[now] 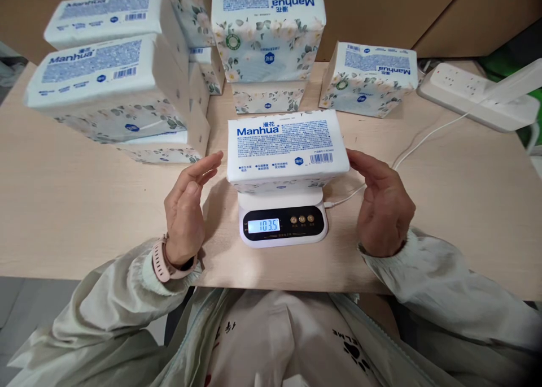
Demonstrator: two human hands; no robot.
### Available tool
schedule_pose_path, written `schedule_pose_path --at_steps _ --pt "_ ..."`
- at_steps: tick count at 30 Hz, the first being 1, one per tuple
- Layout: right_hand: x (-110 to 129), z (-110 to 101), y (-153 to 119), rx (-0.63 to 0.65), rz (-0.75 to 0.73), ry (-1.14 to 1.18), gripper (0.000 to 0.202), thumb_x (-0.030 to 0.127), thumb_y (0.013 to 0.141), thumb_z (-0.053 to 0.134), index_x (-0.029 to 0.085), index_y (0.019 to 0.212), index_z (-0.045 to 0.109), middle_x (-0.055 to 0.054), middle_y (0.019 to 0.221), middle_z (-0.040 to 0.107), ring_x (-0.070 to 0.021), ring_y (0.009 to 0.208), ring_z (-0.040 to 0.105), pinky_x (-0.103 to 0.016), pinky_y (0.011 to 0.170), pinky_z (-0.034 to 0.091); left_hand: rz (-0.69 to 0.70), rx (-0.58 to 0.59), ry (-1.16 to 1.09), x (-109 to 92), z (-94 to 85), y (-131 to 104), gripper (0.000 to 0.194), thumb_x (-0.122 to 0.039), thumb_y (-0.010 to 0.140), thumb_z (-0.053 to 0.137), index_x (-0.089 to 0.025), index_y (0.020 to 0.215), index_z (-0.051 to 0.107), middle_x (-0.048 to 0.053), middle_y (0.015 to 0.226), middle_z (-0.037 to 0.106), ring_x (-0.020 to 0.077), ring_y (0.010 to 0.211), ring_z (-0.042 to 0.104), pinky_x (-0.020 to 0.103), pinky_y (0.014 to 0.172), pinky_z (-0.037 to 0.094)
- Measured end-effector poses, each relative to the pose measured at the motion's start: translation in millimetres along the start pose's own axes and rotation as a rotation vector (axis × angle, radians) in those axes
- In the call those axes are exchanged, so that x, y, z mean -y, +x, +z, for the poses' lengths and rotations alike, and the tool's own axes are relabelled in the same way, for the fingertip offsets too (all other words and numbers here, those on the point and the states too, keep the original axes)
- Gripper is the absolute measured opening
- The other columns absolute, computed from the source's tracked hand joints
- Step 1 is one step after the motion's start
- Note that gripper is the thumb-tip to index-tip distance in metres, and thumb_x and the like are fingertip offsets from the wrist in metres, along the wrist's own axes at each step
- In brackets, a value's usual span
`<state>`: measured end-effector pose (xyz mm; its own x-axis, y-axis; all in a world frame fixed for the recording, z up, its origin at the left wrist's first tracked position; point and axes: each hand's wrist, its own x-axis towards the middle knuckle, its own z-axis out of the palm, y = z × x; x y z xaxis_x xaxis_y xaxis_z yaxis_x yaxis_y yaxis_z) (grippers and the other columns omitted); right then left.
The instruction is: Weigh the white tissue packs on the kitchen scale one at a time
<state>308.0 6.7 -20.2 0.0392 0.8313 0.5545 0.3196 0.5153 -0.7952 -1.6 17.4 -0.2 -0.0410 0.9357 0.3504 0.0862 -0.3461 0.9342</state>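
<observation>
A wrapped pack of tissues (288,144), white with blue print and flowers, lies on a small white digital scale (283,237). The scale's lit display (263,226) reads 103.5. Just left of the pack is my left hand (188,209), its fingers stretched out and a gap between it and the pack. My right hand (381,200) is at the pack's right end, fingers extended forward; the fingertips are very close to the wrapper, and I cannot tell whether they touch. Neither hand grips anything.
Stacked tissue packs (114,87) stand at the back left, with another stack (269,42) at the back middle. A single pack (368,79) sits at the back right, beside a white power strip (461,90). A white cable (432,130) runs to the scale. Cardboard (381,14) rises behind.
</observation>
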Motion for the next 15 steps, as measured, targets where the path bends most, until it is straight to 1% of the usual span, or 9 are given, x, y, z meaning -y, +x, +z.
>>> schedule_pose_path --at_steps 4,8,11,13,15 --pt "0.6 0.4 -0.3 -0.023 -0.018 0.026 0.049 0.051 0.109 0.04 0.042 0.149 0.066 0.002 0.145 0.074 -0.0344 0.138 0.067 -0.063 0.12 0.053 0.001 -0.005 0.002 0.0 -0.1 -0.6 0.034 -0.051 0.107 0.056 -0.043 0.132 0.079 -0.005 0.141 0.074 0.0285 0.14 0.065 0.056 0.124 0.053" --pt "2.2 0.9 -0.5 -0.019 0.004 0.001 0.049 0.053 0.109 0.039 0.042 0.149 0.065 0.002 0.145 0.074 -0.035 0.138 0.067 -0.064 0.121 0.052 0.012 -0.013 -0.008 -0.6 0.7 -1.2 0.034 -0.049 0.108 0.056 -0.041 0.131 0.079 -0.004 0.141 0.074 0.0284 0.14 0.066 0.055 0.124 0.053" --pt "4.1 1.2 -0.3 -0.028 0.023 0.002 0.048 0.051 0.109 0.04 0.043 0.147 0.066 0.002 0.143 0.075 -0.0351 0.138 0.067 -0.063 0.12 0.053 0.022 -0.011 -0.013 -2.1 1.1 -1.2 0.034 -0.048 0.108 0.056 -0.04 0.132 0.079 -0.004 0.141 0.074 0.028 0.14 0.066 0.054 0.123 0.053" --pt "4.9 1.0 0.0 -0.04 0.03 0.015 0.046 0.047 0.109 0.042 0.042 0.147 0.068 0.002 0.142 0.075 -0.0347 0.136 0.068 -0.062 0.12 0.053 0.031 0.006 -0.009 -2.7 0.4 -1.2 0.035 -0.047 0.108 0.057 -0.041 0.134 0.078 -0.005 0.143 0.073 0.0278 0.141 0.064 0.052 0.124 0.053" --pt "4.7 0.2 0.0 -0.03 0.045 0.03 0.045 0.044 0.109 0.044 0.04 0.147 0.068 0.001 0.143 0.075 -0.0343 0.136 0.068 -0.063 0.121 0.052 0.035 0.051 0.003 -1.8 -1.2 -1.4 0.037 -0.047 0.108 0.058 -0.042 0.139 0.076 -0.006 0.147 0.071 0.0279 0.146 0.061 0.052 0.127 0.052"
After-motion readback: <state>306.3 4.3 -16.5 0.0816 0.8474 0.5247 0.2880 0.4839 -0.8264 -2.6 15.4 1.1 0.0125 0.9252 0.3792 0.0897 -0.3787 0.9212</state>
